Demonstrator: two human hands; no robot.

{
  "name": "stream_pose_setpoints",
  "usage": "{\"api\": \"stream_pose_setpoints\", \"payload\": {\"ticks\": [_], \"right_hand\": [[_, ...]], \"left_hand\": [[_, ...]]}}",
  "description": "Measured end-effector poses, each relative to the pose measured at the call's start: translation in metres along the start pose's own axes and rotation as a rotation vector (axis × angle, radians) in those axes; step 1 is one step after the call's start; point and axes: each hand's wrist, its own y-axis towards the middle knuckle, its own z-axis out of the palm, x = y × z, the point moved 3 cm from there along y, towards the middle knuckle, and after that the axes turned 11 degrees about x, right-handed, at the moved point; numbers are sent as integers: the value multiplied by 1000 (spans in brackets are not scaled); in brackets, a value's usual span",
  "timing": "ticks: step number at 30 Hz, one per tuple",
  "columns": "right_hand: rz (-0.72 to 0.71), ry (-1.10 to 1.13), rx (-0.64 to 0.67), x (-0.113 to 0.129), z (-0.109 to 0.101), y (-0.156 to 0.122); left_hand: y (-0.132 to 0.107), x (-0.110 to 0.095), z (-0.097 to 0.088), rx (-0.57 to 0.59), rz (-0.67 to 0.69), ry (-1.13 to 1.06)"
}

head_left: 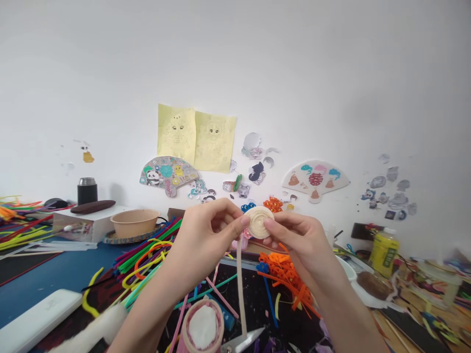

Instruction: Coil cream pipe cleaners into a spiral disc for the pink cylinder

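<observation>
Between my two hands, raised above the table, is a cream-coloured flat coil (258, 221) wound from a soft pipe-cleaner-like strip. My left hand (221, 225) pinches its left edge with thumb and fingertips. From there the loose tail of the strip (240, 289) hangs straight down. My right hand (296, 233) grips the coil's right side, the thumb pressed on its front face. Below stands a round pink container (203, 326) with a white inside. Metal scissors (248, 339) lie beside it, near the tail's lower end.
Bundles of coloured pipe cleaners (147, 255) lie to the left, with a tan bowl (135, 223) behind. An orange pipe-cleaner pile (285, 274) sits right of centre. A yellow bottle (384, 252) stands at right, a white box (42, 321) at lower left. Paper fans (316, 179) hang on the wall.
</observation>
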Motion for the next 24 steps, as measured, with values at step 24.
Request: {"api": "stream_pose_setpoints", "payload": {"ticks": [24], "right_hand": [[-13,116,24,-4,6,-1]], "left_hand": [[1,2,2,-31,-4,-259]]}}
